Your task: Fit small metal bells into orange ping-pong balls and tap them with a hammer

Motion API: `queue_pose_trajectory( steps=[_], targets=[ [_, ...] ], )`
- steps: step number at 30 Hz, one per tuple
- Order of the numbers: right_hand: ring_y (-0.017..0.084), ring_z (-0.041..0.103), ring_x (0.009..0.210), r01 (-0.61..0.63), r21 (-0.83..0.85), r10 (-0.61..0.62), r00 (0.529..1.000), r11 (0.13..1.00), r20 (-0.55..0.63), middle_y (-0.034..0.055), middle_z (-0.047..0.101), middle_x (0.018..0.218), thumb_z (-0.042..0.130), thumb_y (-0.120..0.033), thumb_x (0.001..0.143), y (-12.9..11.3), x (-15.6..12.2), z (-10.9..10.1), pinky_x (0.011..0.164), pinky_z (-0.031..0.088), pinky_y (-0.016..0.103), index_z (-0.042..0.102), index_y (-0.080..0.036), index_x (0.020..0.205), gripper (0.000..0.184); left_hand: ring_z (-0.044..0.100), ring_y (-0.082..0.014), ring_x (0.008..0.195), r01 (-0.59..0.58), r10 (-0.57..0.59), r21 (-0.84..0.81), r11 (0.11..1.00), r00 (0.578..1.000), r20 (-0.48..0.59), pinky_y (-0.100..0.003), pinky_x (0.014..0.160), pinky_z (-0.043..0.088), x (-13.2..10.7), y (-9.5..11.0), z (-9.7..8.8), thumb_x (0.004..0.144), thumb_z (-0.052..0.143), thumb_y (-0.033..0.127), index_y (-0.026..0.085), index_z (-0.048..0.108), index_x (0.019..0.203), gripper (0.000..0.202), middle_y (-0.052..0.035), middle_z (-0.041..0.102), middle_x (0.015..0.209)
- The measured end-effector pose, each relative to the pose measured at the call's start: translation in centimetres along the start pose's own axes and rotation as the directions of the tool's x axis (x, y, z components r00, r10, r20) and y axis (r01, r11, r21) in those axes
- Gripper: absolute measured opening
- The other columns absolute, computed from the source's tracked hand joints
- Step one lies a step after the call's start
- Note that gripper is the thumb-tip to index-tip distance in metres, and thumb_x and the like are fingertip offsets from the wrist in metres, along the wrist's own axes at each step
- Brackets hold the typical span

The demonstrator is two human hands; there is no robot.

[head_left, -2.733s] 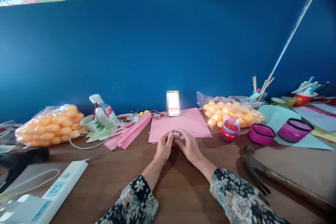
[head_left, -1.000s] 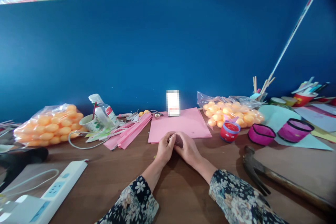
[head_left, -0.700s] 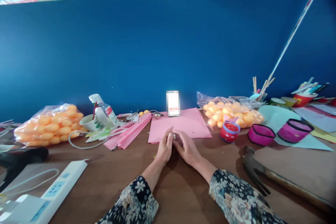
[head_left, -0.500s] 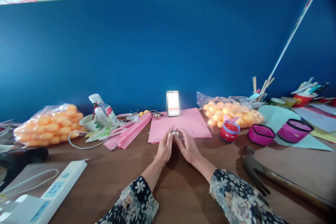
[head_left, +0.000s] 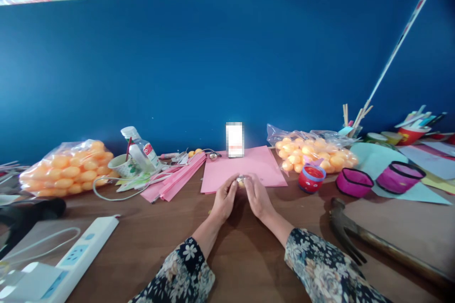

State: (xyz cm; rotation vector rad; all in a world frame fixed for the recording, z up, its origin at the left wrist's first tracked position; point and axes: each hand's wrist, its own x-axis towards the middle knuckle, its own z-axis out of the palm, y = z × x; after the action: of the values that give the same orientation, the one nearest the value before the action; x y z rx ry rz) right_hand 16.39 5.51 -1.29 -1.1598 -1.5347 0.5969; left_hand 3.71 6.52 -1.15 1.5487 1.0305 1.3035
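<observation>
So L hand (head_left: 223, 200) & R hand (head_left: 259, 200), angled inward, half-curled, grip shiny ball (head_left: 241, 182).

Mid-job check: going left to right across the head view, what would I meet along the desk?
Leftmost bag of orange balls, white-capped bottle, left hand, shiny piece, right hand, red cup with blue rim, first magenta container, second magenta container.

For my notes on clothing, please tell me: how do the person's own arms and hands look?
The left hand and right hand are bare, without gloves. The left sleeve and right sleeve are loose, three-quarter-length dark fabric, printed with cream and peach flowers.
</observation>
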Motion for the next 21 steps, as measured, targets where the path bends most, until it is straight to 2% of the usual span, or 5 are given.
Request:
queue_pose_trajectory(
  steps=[3, 8, 12, 15, 21],
  targets=[
    [0.018, 0.058, 0.084, -0.004, 0.001, 0.004, 1.000, 1.000, -0.014, 0.0067, 0.061, 0.091, 0.030, -0.034, 0.091, 0.23, 0.14, 0.02, 0.077, 0.045, 0.031, 0.050, -0.018, 0.099, 0.027, 0.049, -0.0203, 0.115, -0.007, 0.007, -0.018, 1.000, 1.000, 0.020, -0.037, 0.102, 0.032, -0.03, -0.38, 0.04, 0.082, 0.048, 0.034, 0.020, 0.051, 0.120, 0.041, -0.0068, 0.057, 0.122],
    [0.018, 0.057, 0.076, 0.013, -0.049, -0.013, 1.000, 0.999, -0.014, 0.0051, 0.059, 0.080, 0.026, -0.035, 0.092, 0.48, 0.22, 0.05, 0.072, 0.044, 0.030, 0.050, -0.019, 0.088, 0.030, 0.055, -0.0215, 0.104, 0.020, -0.018, -0.039, 0.999, 0.999, 0.050, -0.036, 0.092, 0.042, -0.09, -0.82, 0.15, 0.080, 0.050, 0.036, 0.018, 0.056, 0.113, 0.038, -0.0086, 0.060, 0.115],
    [0.017, 0.054, 0.066, 0.000, -0.127, 0.000, 1.000, 0.992, 0.004, 0.0021, 0.055, 0.069, 0.023, -0.036, 0.092, 0.44, 0.22, -0.01, 0.066, 0.043, 0.028, 0.047, -0.021, 0.074, 0.034, 0.062, -0.0188, 0.080, 0.090, -0.086, -0.088, 0.992, 0.995, 0.049, -0.031, 0.072, 0.050, -0.20, -0.61, 0.20, 0.078, 0.051, 0.041, 0.015, 0.059, 0.102, 0.036, -0.0082, 0.065, 0.094],
    [0.017, 0.053, 0.065, 0.009, -0.146, -0.005, 1.000, 0.989, 0.024, 0.0015, 0.054, 0.066, 0.021, -0.036, 0.093, 0.26, 0.19, -0.14, 0.064, 0.042, 0.028, 0.046, -0.021, 0.071, 0.036, 0.059, -0.0151, 0.064, 0.122, -0.119, -0.101, 0.987, 0.992, 0.034, -0.027, 0.060, 0.050, -0.27, -0.41, 0.19, 0.077, 0.051, 0.044, 0.014, 0.059, 0.091, 0.034, -0.0042, 0.064, 0.075],
    [0.017, 0.054, 0.065, 0.041, -0.116, -0.034, 0.997, 0.992, 0.063, 0.0020, 0.056, 0.067, 0.020, -0.037, 0.093, 0.01, 0.08, -0.23, 0.063, 0.043, 0.027, 0.049, -0.021, 0.072, 0.039, 0.053, -0.0112, 0.052, 0.120, -0.118, -0.106, 0.987, 0.993, 0.023, -0.023, 0.052, 0.045, -0.33, 0.01, 0.20, 0.077, 0.050, 0.046, 0.015, 0.056, 0.079, 0.032, 0.0000, 0.057, 0.062]
  ],
)
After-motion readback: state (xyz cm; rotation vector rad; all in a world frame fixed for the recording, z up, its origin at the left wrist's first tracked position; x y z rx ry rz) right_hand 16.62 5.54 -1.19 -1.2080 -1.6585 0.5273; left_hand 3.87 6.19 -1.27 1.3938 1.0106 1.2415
